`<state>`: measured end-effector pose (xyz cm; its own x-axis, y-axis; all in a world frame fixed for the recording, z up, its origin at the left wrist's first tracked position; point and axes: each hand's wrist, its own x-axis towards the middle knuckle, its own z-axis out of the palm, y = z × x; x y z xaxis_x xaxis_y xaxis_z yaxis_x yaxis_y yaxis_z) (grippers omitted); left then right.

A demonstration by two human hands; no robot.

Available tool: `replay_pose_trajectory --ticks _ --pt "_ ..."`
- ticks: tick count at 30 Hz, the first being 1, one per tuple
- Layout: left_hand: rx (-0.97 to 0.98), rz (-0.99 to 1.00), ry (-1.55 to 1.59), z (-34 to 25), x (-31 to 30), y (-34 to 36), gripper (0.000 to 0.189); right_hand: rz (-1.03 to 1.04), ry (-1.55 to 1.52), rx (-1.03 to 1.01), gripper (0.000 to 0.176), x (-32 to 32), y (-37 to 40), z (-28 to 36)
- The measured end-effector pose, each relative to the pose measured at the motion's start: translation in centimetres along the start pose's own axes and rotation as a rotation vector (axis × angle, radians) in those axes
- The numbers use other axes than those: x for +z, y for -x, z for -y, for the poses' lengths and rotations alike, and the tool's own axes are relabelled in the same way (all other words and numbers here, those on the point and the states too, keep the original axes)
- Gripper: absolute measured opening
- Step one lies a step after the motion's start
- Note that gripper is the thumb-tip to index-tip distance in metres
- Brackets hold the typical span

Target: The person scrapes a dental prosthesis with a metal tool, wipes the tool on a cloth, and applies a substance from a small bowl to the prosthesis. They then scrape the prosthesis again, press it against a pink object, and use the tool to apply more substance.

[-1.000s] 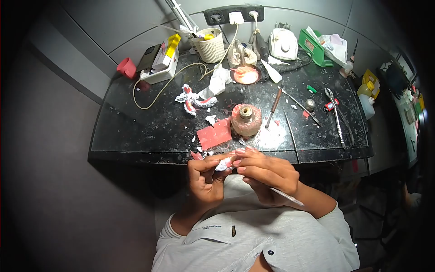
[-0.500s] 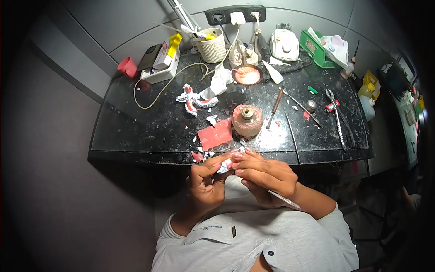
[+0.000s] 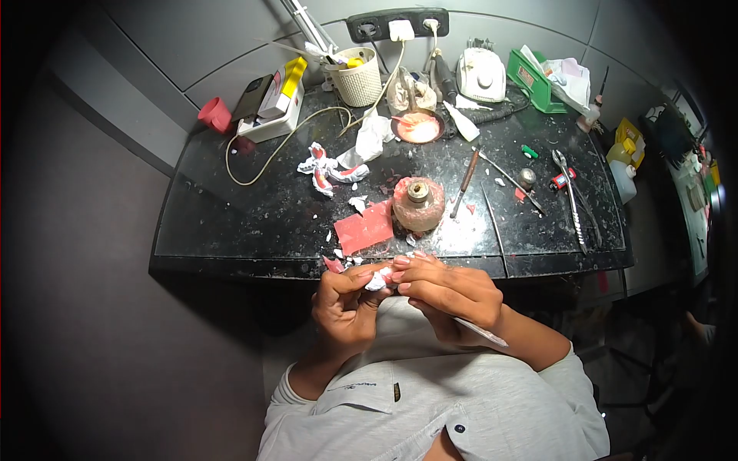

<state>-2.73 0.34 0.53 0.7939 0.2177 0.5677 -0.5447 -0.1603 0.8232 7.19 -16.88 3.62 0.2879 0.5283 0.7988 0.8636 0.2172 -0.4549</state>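
Note:
Close to the table's front edge, a small white plaster piece with pink wax is pinched in the fingers of my left hand. My right hand presses its fingertips against the piece's right side, covering much of it. A slim light-coloured tool sticks out below my right palm; its working end is hidden. Just beyond my hands lie a pink wax sheet and a wax-smeared spirit burner. White and pink scraps are scattered beside my left fingers.
White plaster pieces with pink wax lie at left centre. A pan of pink wax stands at the back. On the right are a wax knife, a thin metal instrument, long-handled pliers and a green bin.
My left hand has shifted very slightly and the held piece is turned a little. Both hands keep nearly the same place, and the things on the table stay put.

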Motion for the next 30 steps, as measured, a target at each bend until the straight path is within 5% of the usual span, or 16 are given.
replay_pose_trajectory --ticks 16,30 --pt "-0.19 -0.106 0.124 -0.34 -0.32 -0.2 0.026 0.03 -0.05 0.071 0.028 -0.15 0.24 -0.16" --pt "-0.121 -0.077 -0.005 0.15 -0.41 -0.01 0.023 -0.006 -0.037 0.141 0.023 0.11 0.63 -0.16"
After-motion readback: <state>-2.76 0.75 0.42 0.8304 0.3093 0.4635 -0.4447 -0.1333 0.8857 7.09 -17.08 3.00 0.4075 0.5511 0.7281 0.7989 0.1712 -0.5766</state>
